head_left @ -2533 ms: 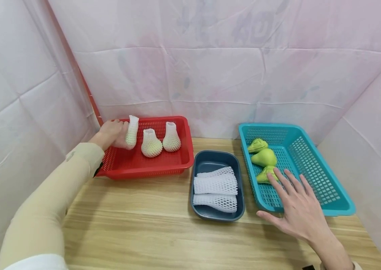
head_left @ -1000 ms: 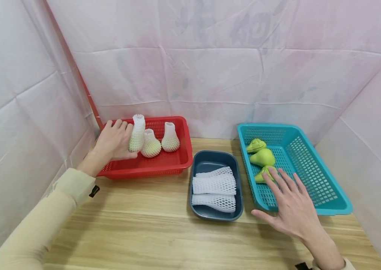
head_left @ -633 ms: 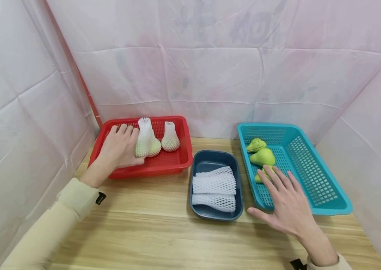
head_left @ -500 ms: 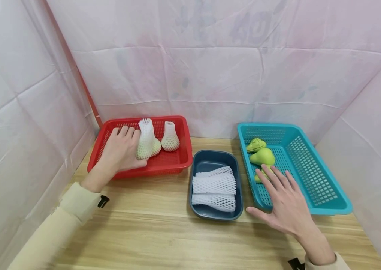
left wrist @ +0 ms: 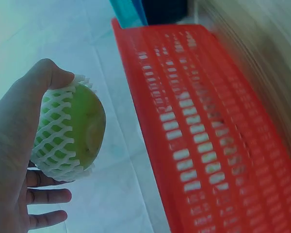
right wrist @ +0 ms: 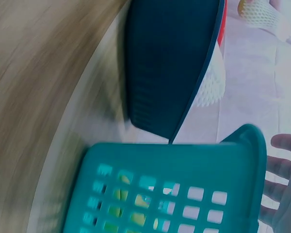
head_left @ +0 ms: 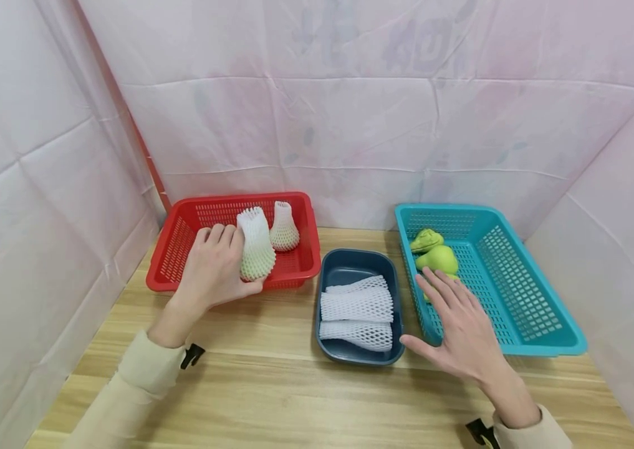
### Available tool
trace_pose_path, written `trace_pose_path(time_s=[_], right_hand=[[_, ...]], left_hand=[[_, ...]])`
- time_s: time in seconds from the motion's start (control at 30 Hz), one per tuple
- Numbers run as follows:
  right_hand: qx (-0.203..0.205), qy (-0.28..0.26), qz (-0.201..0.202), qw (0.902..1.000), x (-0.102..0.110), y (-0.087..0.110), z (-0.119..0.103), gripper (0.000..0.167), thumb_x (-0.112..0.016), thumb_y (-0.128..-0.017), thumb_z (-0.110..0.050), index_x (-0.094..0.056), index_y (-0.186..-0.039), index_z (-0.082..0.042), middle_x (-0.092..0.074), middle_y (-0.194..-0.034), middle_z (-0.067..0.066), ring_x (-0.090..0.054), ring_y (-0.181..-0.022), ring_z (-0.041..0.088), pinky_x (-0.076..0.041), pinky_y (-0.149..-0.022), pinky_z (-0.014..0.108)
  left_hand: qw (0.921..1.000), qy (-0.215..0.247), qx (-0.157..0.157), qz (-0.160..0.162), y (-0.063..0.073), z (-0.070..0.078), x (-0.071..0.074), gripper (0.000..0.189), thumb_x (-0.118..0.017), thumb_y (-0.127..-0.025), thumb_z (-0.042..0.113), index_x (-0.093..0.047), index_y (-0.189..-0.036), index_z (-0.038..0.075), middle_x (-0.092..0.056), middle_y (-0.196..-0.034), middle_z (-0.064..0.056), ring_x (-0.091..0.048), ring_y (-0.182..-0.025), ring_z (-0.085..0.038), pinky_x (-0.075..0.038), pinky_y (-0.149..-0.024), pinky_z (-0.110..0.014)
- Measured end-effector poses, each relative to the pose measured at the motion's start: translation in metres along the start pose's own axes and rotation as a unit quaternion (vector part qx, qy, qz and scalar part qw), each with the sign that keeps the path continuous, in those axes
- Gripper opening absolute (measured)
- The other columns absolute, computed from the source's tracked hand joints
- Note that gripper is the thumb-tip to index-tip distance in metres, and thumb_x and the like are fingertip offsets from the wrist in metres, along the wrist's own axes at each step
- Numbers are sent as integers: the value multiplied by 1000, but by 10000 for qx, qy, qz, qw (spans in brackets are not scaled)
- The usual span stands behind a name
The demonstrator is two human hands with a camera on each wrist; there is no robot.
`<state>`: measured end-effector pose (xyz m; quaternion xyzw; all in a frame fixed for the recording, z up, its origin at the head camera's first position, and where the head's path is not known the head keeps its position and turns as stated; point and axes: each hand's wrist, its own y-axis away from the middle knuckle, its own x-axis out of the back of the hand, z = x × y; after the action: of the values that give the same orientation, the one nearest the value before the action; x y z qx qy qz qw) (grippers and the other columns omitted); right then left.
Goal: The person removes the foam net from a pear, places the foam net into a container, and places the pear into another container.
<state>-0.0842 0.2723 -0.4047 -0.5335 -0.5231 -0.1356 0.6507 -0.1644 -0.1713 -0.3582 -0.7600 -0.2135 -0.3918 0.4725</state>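
My left hand (head_left: 210, 271) grips a green pear in a white foam net sleeve (head_left: 257, 249), above the front of the red basket (head_left: 159, 277). In the left wrist view the thumb lies over the sleeved pear (left wrist: 63, 131), whose bare end sticks out of the net. Behind it in the basket stands another sleeved pear (head_left: 284, 229). My right hand (head_left: 462, 330) hovers with spread fingers over the near left corner of the teal basket (head_left: 547, 318). Bare green pears (head_left: 439, 259) lie along that basket's left side, one mostly covered by the fingers.
Between the baskets stands a dark blue tray (head_left: 345, 259) holding several flattened white foam net sleeves (head_left: 357, 305). All three containers rest on a wooden table (head_left: 294, 399). Pale cloth walls (head_left: 350, 125) rise behind and at both sides.
My left hand has carried the sleeved pear from the red basket's left part rightward and toward me, so it now hides the middle sleeved pear. My right hand has drifted slightly left.
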Motion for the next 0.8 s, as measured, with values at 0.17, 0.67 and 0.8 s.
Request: trace_pose_path(time_s=[0.17, 0.67, 0.8], right_hand=[[-170, -374, 1, 9992, -3, -5, -8, 103, -49, -89, -87, -47, -159, -11, -51, -161, 16, -48, -145, 43, -38, -117, 60], [-446, -1493, 180, 9876, -13, -21, -29, 92, -84, -82, -49, -46, -159, -14, -54, -160, 12, -53, -142, 38, -48, -106, 51], [-522, -2052, 85, 9773, -15, -24, -35, 88, -83, -86, -40, -44, -161, -18, -54, -160, 10, -52, -147, 27, -36, -119, 18]], left_hand=[[9999, 88, -12, 138, 3, 14, 1, 87, -77, -67, 68, -61, -111, -5, -68, -106, -20, -62, -93, -35, -51, -82, -47], [9988, 376, -150, 263, 7, 59, 1, 88, -78, -67, 73, -64, -112, -1, -70, -109, -16, -64, -98, -29, -56, -88, -45], [9983, 463, -190, 289, 7, 69, 0, 90, -79, -65, 74, -64, -112, -1, -69, -107, -15, -64, -100, -28, -56, -89, -44]])
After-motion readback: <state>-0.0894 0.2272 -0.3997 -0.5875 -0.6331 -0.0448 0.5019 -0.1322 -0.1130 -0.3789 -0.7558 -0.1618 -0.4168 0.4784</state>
